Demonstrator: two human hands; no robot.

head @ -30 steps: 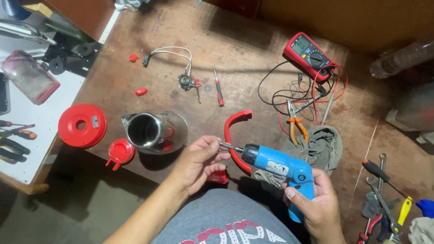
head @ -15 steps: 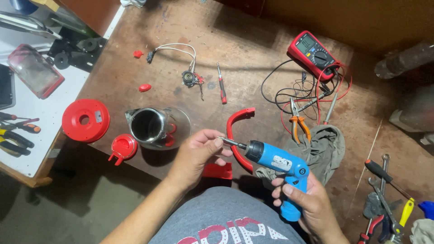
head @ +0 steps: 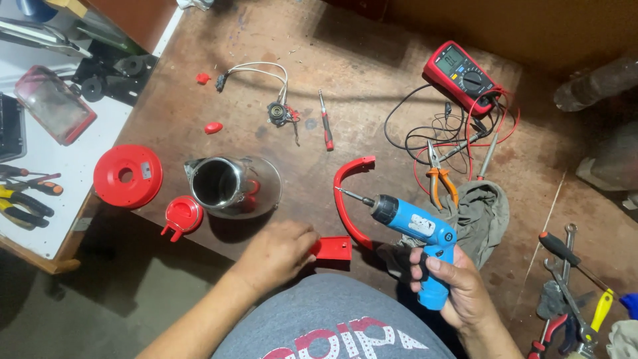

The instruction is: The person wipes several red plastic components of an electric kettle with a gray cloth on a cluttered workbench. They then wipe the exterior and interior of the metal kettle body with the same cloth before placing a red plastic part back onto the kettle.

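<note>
The right hand (head: 458, 282) is wrapping its grip closed around the handle of the blue electric screwdriver (head: 415, 229), index finger lying near the trigger, the bit pointing up and left into open air just inside the curve of the red handle (head: 345, 199). The left hand (head: 276, 252) is resting with fingers curled at the desk (head: 372, 86) edge, touching the red block (head: 332, 248) that forms the handle's lower end; whether it is pinching a screw I cannot tell, as the fingertips are hidden.

Risks, as I judge them: the driver is being held free with the bit bare, so a squeeze of the trigger could spin it near the left fingers. The red block is sitting at the very edge of the desk, and a nudge could be tipping it, or any small screw, onto the floor below. The steel kettle body (head: 222, 183) is lying on its side just left, with a red cap (head: 181, 214) beside it overhanging the edge, so an elbow sweep could be knocking either off. Pliers (head: 438, 176) and tangled meter leads (head: 458, 133) are lying near the driver, where a cable could be snagging the bit.
</note>
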